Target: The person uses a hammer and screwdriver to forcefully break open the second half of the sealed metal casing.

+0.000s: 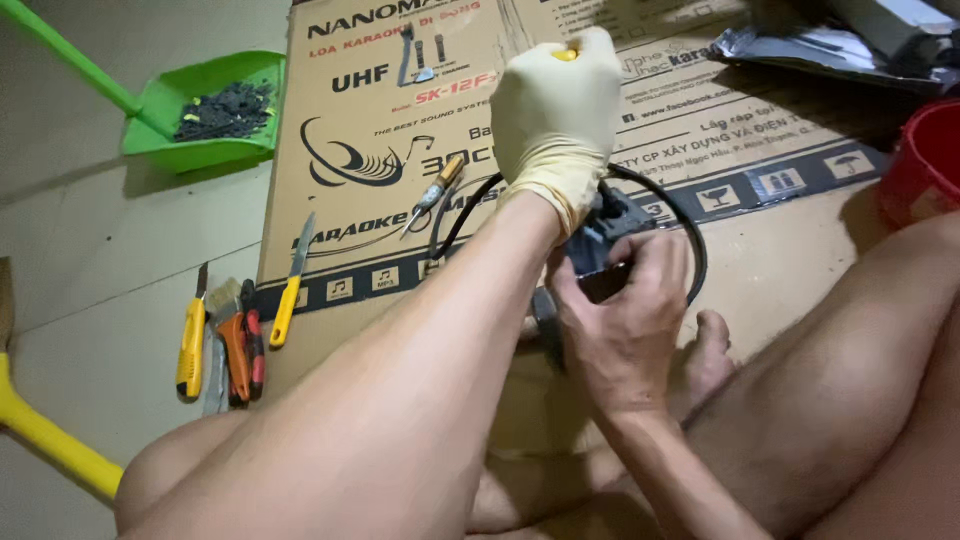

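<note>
While the gloved left hand (556, 118) clenches a yellow-handled tool (566, 54) pointing down, the bare right hand (622, 320) grips a dark grey device (598, 240) over the flattened cardboard box (780, 270) on the floor. A black cable (690, 235) loops around the device. Further left lie a small screwdriver (433, 194), knives and pliers (232, 340), and a green dustpan (205, 105).

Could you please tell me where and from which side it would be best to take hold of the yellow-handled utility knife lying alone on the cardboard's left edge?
Probably by the yellow plastic handle of the yellow-handled utility knife, coming from above at its near end. The bare metal blade points away toward the cardboard sheet, and the handle lies flat and apart from the other tools.
</note>
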